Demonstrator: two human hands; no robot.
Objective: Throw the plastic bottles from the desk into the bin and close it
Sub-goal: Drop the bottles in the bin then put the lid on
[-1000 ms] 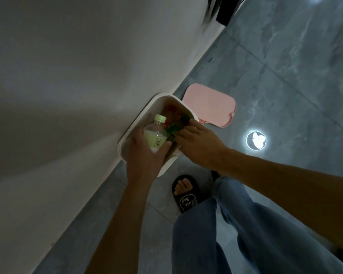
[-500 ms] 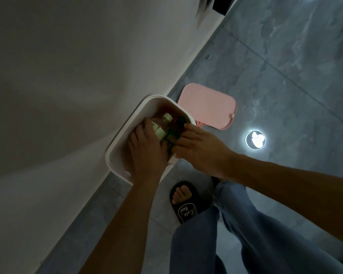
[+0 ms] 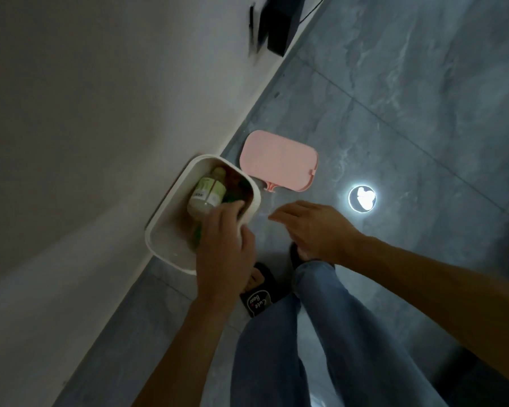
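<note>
A white bin (image 3: 171, 210) stands open on the grey floor against the wall. Inside it lies a clear plastic bottle (image 3: 207, 191) with a green label and green cap, beside darker reddish and green items. Its pink lid (image 3: 278, 160) lies flat on the floor just past the bin. My left hand (image 3: 224, 251) hovers over the bin's near right rim, fingers loosely curled, holding nothing. My right hand (image 3: 312, 227) is to the right of the bin above the floor, fingers apart and empty.
A pale wall (image 3: 86, 127) runs along the left of the bin. A bright round light reflection (image 3: 362, 198) glows on the tiles to the right. My legs in jeans and black slippers (image 3: 259, 298) stand just below the bin. A dark object (image 3: 279, 24) sits by the wall farther off.
My left hand let the green-labelled bottle go into the bin and pulled back toward the rim. My right hand left the bin and moved right, empty.
</note>
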